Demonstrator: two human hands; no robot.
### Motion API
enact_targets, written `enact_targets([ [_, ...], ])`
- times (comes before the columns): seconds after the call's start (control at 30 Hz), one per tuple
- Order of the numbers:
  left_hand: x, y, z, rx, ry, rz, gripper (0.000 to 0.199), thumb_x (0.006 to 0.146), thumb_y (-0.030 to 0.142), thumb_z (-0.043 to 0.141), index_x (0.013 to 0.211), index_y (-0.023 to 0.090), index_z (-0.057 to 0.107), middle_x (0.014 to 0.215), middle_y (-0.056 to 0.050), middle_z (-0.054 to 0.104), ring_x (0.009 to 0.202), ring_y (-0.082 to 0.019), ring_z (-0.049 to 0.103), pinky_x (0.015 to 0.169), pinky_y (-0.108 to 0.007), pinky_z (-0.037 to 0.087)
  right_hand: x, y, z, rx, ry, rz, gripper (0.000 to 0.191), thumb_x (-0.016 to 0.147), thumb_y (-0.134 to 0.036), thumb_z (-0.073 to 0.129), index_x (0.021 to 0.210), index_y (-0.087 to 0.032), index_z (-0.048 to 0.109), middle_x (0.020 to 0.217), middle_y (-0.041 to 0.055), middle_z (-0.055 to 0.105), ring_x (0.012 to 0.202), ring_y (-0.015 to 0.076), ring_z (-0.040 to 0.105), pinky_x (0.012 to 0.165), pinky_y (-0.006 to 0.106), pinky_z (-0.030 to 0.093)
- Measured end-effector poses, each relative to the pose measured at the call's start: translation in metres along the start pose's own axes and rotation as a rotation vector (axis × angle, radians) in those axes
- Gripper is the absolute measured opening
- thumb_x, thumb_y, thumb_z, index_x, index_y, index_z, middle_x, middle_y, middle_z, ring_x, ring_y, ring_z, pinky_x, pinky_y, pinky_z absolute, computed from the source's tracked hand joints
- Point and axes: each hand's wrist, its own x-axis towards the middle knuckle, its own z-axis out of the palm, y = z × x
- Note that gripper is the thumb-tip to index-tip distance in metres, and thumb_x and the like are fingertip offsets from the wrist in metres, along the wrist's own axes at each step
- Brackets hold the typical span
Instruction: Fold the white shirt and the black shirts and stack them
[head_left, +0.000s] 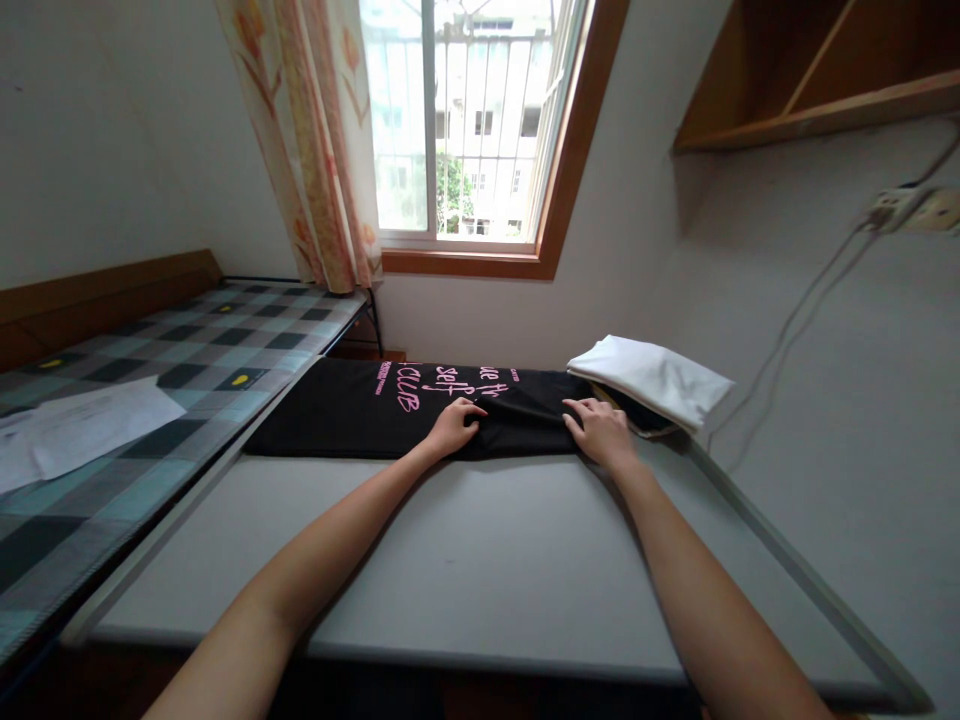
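Observation:
A black cloth garment (337,410) with pink lettering lies folded into a long strip across the far part of the white table (480,560). My left hand (455,428) is on the middle of the strip, thumb and fingers pinching the black fabric, which wrinkles beside it. At the strip's right end, my right hand (598,428) touches the cloth with its fingers curved and apart. A folded white cloth (649,378) rests on a dark item just right of the strip, close to my right hand.
On the left stands a bed with a checkered cover (187,340) and paper sheets (90,425). Behind the table are a window (480,120) and a curtain (322,140). Cables (795,330) hang down the right wall below a wooden shelf (817,120).

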Motion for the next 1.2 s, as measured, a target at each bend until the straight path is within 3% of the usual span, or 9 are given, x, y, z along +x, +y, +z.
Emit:
enact_targets([
  [0.2,-0.001,0.0,0.001,0.017,-0.008,0.007,0.028,0.075,0.008,0.061,0.096,0.02,0.074,0.102,-0.004,0.065,0.097,-0.017,0.062,0.095,-0.031,0.048,-0.002,-0.028,0.012,0.027,-0.104,-0.04,0.042,0.098,-0.042,0.034,0.128,-0.029,0.061,0.136,0.0074,0.055,0.121,0.027,0.048,0.096,0.042,0.036],
  [0.4,-0.001,0.0,0.002,0.021,-0.028,0.006,0.027,0.077,0.01,0.06,0.098,0.02,0.074,0.103,-0.004,0.064,0.099,-0.019,0.062,0.096,-0.032,0.048,-0.001,-0.023,0.021,0.081,-0.134,-0.013,0.044,0.098,-0.043,0.033,0.123,-0.027,0.064,0.135,0.0076,0.056,0.117,0.0291,0.048,0.094,0.043,0.038],
  [0.63,-0.001,0.0,0.002,0.031,-0.018,0.012,0.028,0.078,0.013,0.061,0.103,0.018,0.072,0.108,-0.006,0.064,0.1,-0.019,0.061,0.096,-0.031,0.047,-0.001,-0.024,0.017,0.094,-0.09,-0.028,0.043,0.095,-0.041,0.038,0.127,-0.024,0.06,0.134,0.0103,0.053,0.112,0.0299,0.049,0.089,0.041,0.041],
  [0.73,-0.001,0.002,0.002,0.12,-0.008,-0.011,0.031,0.08,0.02,0.063,0.111,0.019,0.069,0.117,-0.008,0.063,0.107,-0.023,0.059,0.098,-0.037,0.044,-0.002,-0.025,0.017,0.07,-0.062,0.005,0.046,0.095,-0.04,0.039,0.134,-0.022,0.054,0.139,0.0117,0.048,0.115,0.0314,0.047,0.091,0.042,0.041],
  [0.83,-0.002,0.006,0.003,0.251,-0.02,-0.053,0.032,0.084,0.032,0.061,0.114,0.021,0.068,0.125,-0.009,0.061,0.114,-0.028,0.054,0.099,-0.046,0.04,-0.002,-0.025,0.019,0.042,-0.116,0.012,0.047,0.095,-0.041,0.038,0.133,-0.02,0.055,0.14,0.0117,0.048,0.115,0.0326,0.046,0.092,0.046,0.041],
  [1.0,-0.004,0.008,0.003,0.312,-0.049,-0.053,0.039,0.087,0.043,0.057,0.117,0.021,0.065,0.125,-0.01,0.061,0.116,-0.03,0.052,0.1,-0.05,0.037,-0.002,-0.024,0.022,0.041,-0.162,0.011,0.047,0.094,-0.043,0.038,0.13,-0.02,0.058,0.138,0.0112,0.051,0.116,0.0329,0.046,0.093,0.048,0.041],
  [1.1,-0.003,0.006,0.002,0.253,-0.035,-0.05,0.04,0.083,0.036,0.062,0.119,0.022,0.064,0.126,-0.009,0.061,0.116,-0.029,0.052,0.101,-0.05,0.037,-0.003,-0.024,0.02,0.045,-0.147,0.014,0.047,0.094,-0.043,0.038,0.131,-0.02,0.057,0.138,0.0115,0.051,0.116,0.0331,0.046,0.093,0.048,0.041],
  [1.2,-0.001,0.001,-0.001,0.059,-0.017,0.038,0.048,0.077,0.018,0.064,0.125,0.021,0.06,0.131,-0.008,0.057,0.122,-0.025,0.051,0.105,-0.044,0.038,-0.003,-0.023,0.019,0.064,-0.1,0.02,0.049,0.093,-0.04,0.039,0.135,-0.017,0.053,0.14,0.0126,0.049,0.116,0.0329,0.047,0.093,0.046,0.042],
])
